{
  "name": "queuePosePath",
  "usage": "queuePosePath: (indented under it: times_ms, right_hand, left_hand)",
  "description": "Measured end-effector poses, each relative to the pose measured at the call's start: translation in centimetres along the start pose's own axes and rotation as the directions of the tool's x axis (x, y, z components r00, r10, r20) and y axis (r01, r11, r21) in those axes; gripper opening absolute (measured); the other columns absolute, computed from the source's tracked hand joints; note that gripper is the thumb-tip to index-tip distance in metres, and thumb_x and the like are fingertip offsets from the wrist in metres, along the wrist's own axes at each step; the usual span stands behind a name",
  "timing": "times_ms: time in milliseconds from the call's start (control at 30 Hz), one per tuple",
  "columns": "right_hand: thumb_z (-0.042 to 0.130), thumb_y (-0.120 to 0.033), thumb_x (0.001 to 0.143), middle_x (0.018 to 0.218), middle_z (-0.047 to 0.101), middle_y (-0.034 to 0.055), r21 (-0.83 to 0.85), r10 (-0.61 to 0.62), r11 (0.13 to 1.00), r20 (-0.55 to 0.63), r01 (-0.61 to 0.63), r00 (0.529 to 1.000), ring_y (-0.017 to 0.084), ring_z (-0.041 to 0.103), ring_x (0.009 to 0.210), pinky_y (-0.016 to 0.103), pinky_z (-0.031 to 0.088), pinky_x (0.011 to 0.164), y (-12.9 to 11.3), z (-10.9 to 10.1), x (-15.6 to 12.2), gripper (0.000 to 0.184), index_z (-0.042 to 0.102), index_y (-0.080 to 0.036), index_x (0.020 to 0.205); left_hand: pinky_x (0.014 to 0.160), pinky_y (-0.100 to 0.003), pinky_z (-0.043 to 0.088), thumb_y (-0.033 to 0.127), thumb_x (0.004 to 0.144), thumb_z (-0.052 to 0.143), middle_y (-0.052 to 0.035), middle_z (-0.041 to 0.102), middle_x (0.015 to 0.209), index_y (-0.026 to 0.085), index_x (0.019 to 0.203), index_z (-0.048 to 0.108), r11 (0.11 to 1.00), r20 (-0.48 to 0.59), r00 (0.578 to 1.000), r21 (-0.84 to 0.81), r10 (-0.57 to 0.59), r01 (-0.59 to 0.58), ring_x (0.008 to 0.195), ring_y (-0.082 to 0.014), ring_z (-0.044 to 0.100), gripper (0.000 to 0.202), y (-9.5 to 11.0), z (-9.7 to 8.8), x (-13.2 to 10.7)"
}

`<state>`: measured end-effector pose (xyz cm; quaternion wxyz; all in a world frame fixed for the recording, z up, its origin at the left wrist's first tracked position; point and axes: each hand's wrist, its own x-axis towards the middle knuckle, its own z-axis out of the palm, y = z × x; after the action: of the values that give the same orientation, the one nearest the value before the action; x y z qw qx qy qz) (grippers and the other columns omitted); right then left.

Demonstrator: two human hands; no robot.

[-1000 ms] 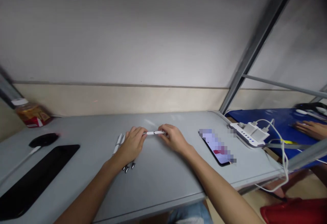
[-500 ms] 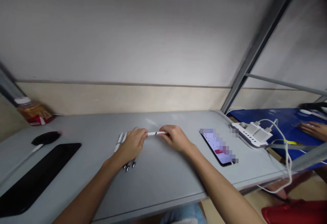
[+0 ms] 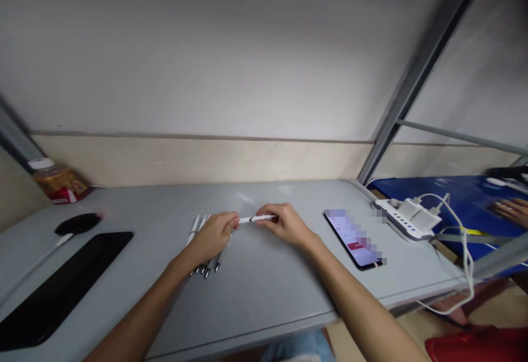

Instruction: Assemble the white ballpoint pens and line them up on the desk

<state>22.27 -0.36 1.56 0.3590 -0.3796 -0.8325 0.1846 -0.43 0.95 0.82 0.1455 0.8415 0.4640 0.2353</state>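
Observation:
A white pen [image 3: 246, 220] with a dark ring near its middle lies level between my two hands, just above the grey desk. The fingers of my left hand [image 3: 214, 234] are closed on its left end. My right hand [image 3: 286, 223] pinches the other end between thumb and fingers. Under and beside my left hand, several white pens [image 3: 209, 266] with silver-dark tips lie side by side on the desk, their middles hidden by that hand and wrist.
A phone [image 3: 350, 241] with a lit screen lies right of my hands. Beyond it sits a white power strip [image 3: 406, 220] with plugs and cables. On the left are a black mouse [image 3: 78, 223], a black flat slab [image 3: 61, 290] and a drink bottle [image 3: 60, 183]. Another person's hand [image 3: 511, 210] rests at far right.
My right hand's fingers have shifted on the pen, and more of its right part shows now. The view has moved slightly. The other person's hand has moved a little to the right.

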Motion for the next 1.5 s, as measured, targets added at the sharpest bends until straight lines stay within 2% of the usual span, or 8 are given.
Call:
queuePosePath:
  times_ms: [300, 500, 667, 867, 1000, 1133, 1267, 1500]
  right_hand:
    - [0.056, -0.042, 0.089, 0.060, 0.060, -0.0004, 0.166, 0.148, 0.977, -0.064, -0.135, 0.987, 0.009, 0.048, 0.053, 0.022, 0.035, 0.055, -0.5, 0.3, 0.2, 0.030, 0.071, -0.016, 0.086]
    - [0.070, -0.045, 0.076, 0.069, 0.063, 0.0009, 0.658, 0.230, 0.743, -0.076, -0.125, 0.970, 0.012, 0.056, 0.061, 0.024, 0.046, 0.059, 0.0, 0.9, 0.8, 0.035, 0.066, -0.016, 0.096]
    - [0.060, -0.047, 0.084, 0.089, 0.067, 0.0055, 0.755, 0.220, 0.655, -0.179, -0.009, 0.959, 0.017, 0.064, 0.085, 0.030, 0.052, 0.073, -0.5, 2.2, 1.1, 0.028, 0.057, -0.020, 0.092]
    - [0.062, -0.051, 0.081, 0.080, 0.067, 0.0035, 0.854, 0.348, 0.519, -0.190, -0.021, 0.918, 0.016, 0.064, 0.072, 0.028, 0.053, 0.064, -1.1, 3.5, 1.7, 0.034, 0.051, -0.019, 0.086]
    - [0.062, -0.046, 0.083, 0.062, 0.054, -0.0048, 0.976, 0.522, 0.212, -0.072, -0.047, 0.850, 0.008, 0.052, 0.052, 0.020, 0.044, 0.051, 0.0, 2.9, 1.7, 0.029, 0.050, -0.020, 0.082]
    - [0.054, -0.042, 0.088, 0.054, 0.035, -0.0098, 0.982, 0.466, -0.160, 0.166, -0.102, 0.869, 0.005, 0.024, 0.037, 0.015, 0.016, 0.034, 1.4, 1.7, 1.3, 0.019, 0.048, -0.024, 0.092]
    - [0.050, -0.032, 0.093, 0.059, 0.037, -0.0090, 0.977, 0.455, -0.214, 0.117, -0.020, 0.883, 0.006, 0.021, 0.038, 0.014, 0.009, 0.037, 1.9, 0.9, 1.1, 0.015, 0.043, -0.035, 0.106]
    - [0.047, -0.030, 0.094, 0.059, 0.032, -0.0090, 0.980, 0.451, -0.201, 0.081, 0.012, 0.889, 0.005, 0.017, 0.039, 0.015, 0.006, 0.037, 2.2, 0.8, 1.1, 0.009, 0.042, -0.034, 0.101]
  left_hand:
    - [0.058, -0.024, 0.035, 0.042, 0.092, 0.030, 0.0028, 0.052, 0.061, 0.020, 0.066, 0.048, 0.985, 0.054, 0.996, -0.152, -0.077, 0.085, 0.060, -0.0142, 0.049, 0.038, 0.2, 0.3, 0.0]
    - [0.065, -0.024, 0.041, 0.053, 0.090, 0.032, 0.0006, 0.057, 0.069, 0.020, 0.072, 0.051, 0.923, 0.010, 0.991, -0.363, -0.132, 0.127, 0.069, -0.0157, 0.053, 0.042, 0.7, 0.7, 0.2]
    - [0.060, -0.024, 0.040, 0.056, 0.090, 0.032, 0.0012, 0.052, 0.064, 0.019, 0.069, 0.050, 0.905, 0.028, 0.991, -0.405, -0.134, 0.134, 0.063, -0.0144, 0.048, 0.045, 1.0, 1.5, 0.2]
    - [0.061, -0.025, 0.041, 0.053, 0.092, 0.029, 0.0007, 0.054, 0.066, 0.019, 0.077, 0.055, 0.916, -0.052, 0.992, -0.393, -0.111, 0.082, 0.064, -0.0152, 0.050, 0.046, 1.5, 2.6, 0.1]
    - [0.065, -0.025, 0.040, 0.047, 0.094, 0.033, 0.0021, 0.055, 0.070, 0.020, 0.081, 0.057, 0.948, -0.021, 0.999, -0.317, -0.034, 0.026, 0.066, -0.0140, 0.052, 0.038, 2.6, 2.0, 0.0]
    - [0.070, -0.027, 0.041, 0.039, 0.093, 0.038, 0.0003, 0.060, 0.078, 0.020, 0.085, 0.057, 0.987, -0.144, 0.990, -0.157, -0.005, -0.018, 0.075, -0.0156, 0.054, 0.028, 2.1, 1.1, 0.2]
    - [0.076, -0.031, 0.039, 0.029, 0.089, 0.044, -0.0020, 0.062, 0.081, 0.020, 0.082, 0.056, 0.991, -0.253, 0.966, 0.129, 0.054, -0.021, 0.083, -0.0190, 0.054, 0.017, 0.5, 1.0, 0.4]
    - [0.075, -0.035, 0.035, 0.022, 0.084, 0.047, -0.0025, 0.064, 0.089, 0.022, 0.086, 0.056, 0.939, -0.200, 0.979, 0.329, -0.031, 0.097, 0.092, -0.0232, 0.053, 0.010, 0.0, 1.0, 0.0]
